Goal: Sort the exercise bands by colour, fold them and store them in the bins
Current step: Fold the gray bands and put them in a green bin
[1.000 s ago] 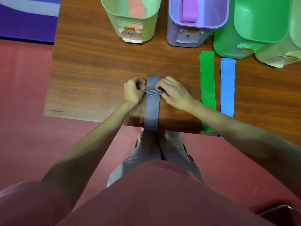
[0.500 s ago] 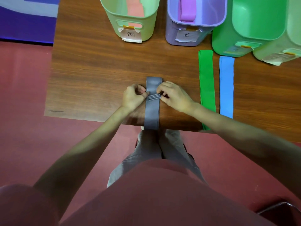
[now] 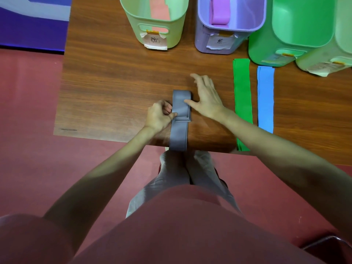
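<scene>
A grey exercise band (image 3: 179, 130) lies lengthwise at the table's near edge, its far part folded into several layers and its near end hanging over the edge. My left hand (image 3: 159, 116) pinches the folded stack at its left side, thumb on top. My right hand (image 3: 204, 97) is spread with straight fingers, its thumb touching the top of the fold. A green band (image 3: 242, 103) and a blue band (image 3: 265, 100) lie flat to the right. A pale green bin (image 3: 172, 38) holds a pink band (image 3: 159, 8); a purple bin (image 3: 202, 38) holds a purple band (image 3: 219, 11).
A bright green bin (image 3: 266, 48) and another pale green bin (image 3: 312, 61) stand at the back right. The wooden table (image 3: 114, 82) has bare surface on its left half. Red floor lies below, and my knees sit under the near edge.
The folded stack has advanced toward the near edge. My right hand has let go of the fold and opened, fingers lifting away toward the far side. My left hand keeps its pinch.
</scene>
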Demonstrator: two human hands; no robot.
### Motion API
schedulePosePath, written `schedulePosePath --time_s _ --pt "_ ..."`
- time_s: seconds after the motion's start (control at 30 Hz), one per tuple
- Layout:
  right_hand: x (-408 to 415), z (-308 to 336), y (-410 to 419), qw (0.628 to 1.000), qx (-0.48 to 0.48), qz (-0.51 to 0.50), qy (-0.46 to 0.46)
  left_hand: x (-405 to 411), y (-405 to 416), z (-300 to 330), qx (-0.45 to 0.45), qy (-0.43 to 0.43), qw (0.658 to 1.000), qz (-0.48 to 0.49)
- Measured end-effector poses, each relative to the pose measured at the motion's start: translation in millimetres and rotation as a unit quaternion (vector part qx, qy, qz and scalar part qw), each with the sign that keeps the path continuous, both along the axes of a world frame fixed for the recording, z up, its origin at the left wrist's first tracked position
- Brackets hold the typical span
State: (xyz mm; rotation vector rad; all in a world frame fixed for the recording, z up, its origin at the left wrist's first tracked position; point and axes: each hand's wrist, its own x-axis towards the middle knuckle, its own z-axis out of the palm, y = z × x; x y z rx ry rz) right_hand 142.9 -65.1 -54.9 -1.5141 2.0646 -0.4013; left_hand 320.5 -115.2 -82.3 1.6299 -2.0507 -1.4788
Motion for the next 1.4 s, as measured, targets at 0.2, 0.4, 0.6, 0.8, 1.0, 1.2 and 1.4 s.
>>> schedulePosePath --time_s 0.2,0.4,0.6,0.8,1.0,1.2,1.4 --pt "2 -8 -25 0.99 0.118 0.014 -0.082 -1 1 1 0.0 -0.001 1.0 0.009" --pt "-1 3 -19 0.974 0.086 0.013 -0.208 0 7 7 0.005 0.007 1.0 -0.008" --pt "-20 21 -5 0.948 0.075 -0.066 -0.302 -3 14 27 0.123 0.118 0.984 -0.057" --pt "-41 46 10 0.912 0.026 -0.186 -0.364 -25 4 50 0.239 0.148 0.958 -0.058" --pt "-70 69 30 0.903 -0.02 -0.226 -0.366 -60 -10 71 0.247 0.091 0.956 -0.129" --pt "-100 88 52 0.894 -0.082 -0.279 -0.341 -105 -3 101 0.223 0.051 0.954 -0.193" --pt "-130 92 88 0.886 -0.165 -0.356 -0.248 -148 21 123 0.319 0.073 0.938 -0.117"
